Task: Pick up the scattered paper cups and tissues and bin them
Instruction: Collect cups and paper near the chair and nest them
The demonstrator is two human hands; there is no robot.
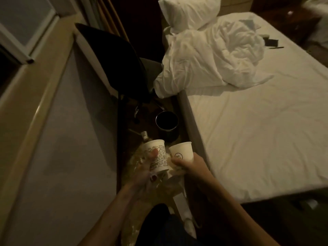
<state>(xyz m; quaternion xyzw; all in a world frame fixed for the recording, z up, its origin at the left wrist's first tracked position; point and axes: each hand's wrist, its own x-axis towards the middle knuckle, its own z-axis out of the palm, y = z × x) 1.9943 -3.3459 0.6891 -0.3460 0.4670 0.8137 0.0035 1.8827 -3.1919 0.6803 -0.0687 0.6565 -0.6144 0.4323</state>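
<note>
The person stands in the narrow strip of floor (130, 222) between a pale wall panel and the left edge of a white-sheeted bed (257, 132), and both hands are loaded. The left hand (147, 174) has its fingers and thumb curled around a white paper cup printed with small black drawings (158, 157). The right hand (193, 166) grips from below a plain white paper cup with a small smiley face (182, 152). The two cups are held upright, just beside each other, almost touching at the rims. Some crumpled white material shows under the cups between the hands. It may be tissue, but the light is too dim to be sure. A dark round metal waste bin (168, 135) stands open on the floor ahead of the hands, close against the side of the bed and in front of a black office chair (113, 59). A small pale object lies on the floor just left of the bin; I cannot tell what it is. I judge that the picking up of these two cups is done and the carrying to the bin is the step in hand. The next move asks to bring both hands forward and lower until they are over the bin mouth, then loosen the fingers. The opening is not wide, so dropping one cup after the other seems safer.
</note>
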